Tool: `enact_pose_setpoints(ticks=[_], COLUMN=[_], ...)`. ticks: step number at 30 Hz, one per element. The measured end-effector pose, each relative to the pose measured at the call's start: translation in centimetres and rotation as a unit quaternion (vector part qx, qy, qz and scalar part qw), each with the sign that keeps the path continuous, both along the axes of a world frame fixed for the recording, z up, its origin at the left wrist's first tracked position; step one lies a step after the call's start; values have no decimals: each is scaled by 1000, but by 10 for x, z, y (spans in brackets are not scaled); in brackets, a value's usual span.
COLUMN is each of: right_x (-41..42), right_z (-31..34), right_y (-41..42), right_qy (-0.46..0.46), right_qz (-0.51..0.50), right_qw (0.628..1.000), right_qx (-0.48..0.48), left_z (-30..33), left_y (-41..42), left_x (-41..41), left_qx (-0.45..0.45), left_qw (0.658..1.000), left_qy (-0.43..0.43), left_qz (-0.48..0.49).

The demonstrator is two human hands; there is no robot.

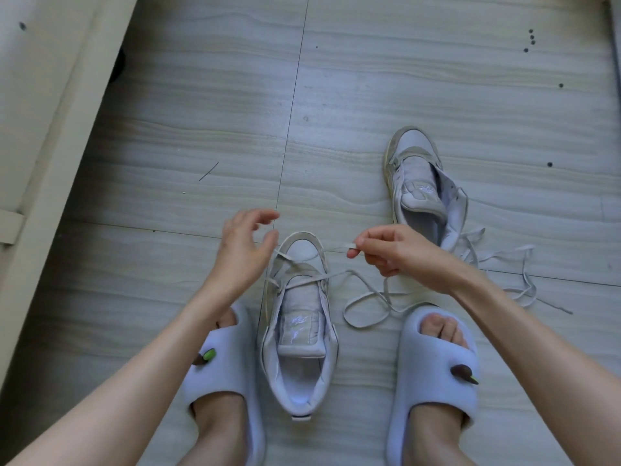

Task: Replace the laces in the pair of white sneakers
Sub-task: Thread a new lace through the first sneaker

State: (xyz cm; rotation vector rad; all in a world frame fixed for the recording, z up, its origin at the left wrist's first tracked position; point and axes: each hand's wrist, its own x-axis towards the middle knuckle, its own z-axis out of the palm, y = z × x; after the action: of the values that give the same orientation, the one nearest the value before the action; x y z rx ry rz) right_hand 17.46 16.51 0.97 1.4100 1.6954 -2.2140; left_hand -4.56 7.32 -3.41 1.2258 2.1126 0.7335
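Floor (437, 79): pale wood-grain tiles, everything sits on it. Pale furniture edge (50, 112) runs along the floor's left side.

My slides (433, 375): I'm wearing one on each foot, near the bottom edge, toes pointing away from me.

Near sneaker (299, 331): upright between the slides, toe away from me, tongue up. Only the lowest eyelets are laced.

Far sneaker (420, 183): right of centre, well apart from the near one, no lace through it, tongue exposed.

Loose lace (497, 264): tangled pile just beside the far sneaker's heel, toward the right edge.

Lace in the near sneaker (363, 290): crosses over the toe area, slack loops on the floor to its right.

Right hand (400, 253): thumb and forefinger pinching one lace end above the near sneaker's toe.

Left hand (245, 250): fingers loosely spread, gripping nothing, just left of the toe, fingertips near the other lace end.
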Motion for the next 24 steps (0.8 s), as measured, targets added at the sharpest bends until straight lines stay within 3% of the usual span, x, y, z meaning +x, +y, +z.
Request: enact_pose_setpoints(ticks=[3, 6, 9, 14, 16, 20, 22, 24], right_x=[-4, -3, -1, 3, 6, 13, 16, 17], right_z=[3, 7, 10, 12, 12, 12, 10, 6], right_y=[-1, 0, -1, -3, -2, 1, 2, 1], right_qy=[5, 12, 15, 19, 25, 15, 8, 7], right_qz=[16, 1, 1, -4, -10, -19, -26, -30], right_qw=[1000, 1000, 999, 998, 998, 999, 999, 999], right_qx=[10, 18, 45, 57, 52, 46, 39, 31], left_z=[18, 18, 16, 15, 6, -11, -20, -30], left_y=[9, 11, 8, 9, 5, -9, -17, -23], left_x=[28, 43, 41, 10, -14, -50, -57, -59], left_qx=[-5, 3, 57, 27, 4, -45, -86, -117], left_qw=[978, 970, 982, 996, 979, 898, 879, 905], left_qy=[-86, -37, -3, -83, -134, -225, -224, -159], left_qz=[-190, -241, -179, 22, 152, 376, 412, 378])
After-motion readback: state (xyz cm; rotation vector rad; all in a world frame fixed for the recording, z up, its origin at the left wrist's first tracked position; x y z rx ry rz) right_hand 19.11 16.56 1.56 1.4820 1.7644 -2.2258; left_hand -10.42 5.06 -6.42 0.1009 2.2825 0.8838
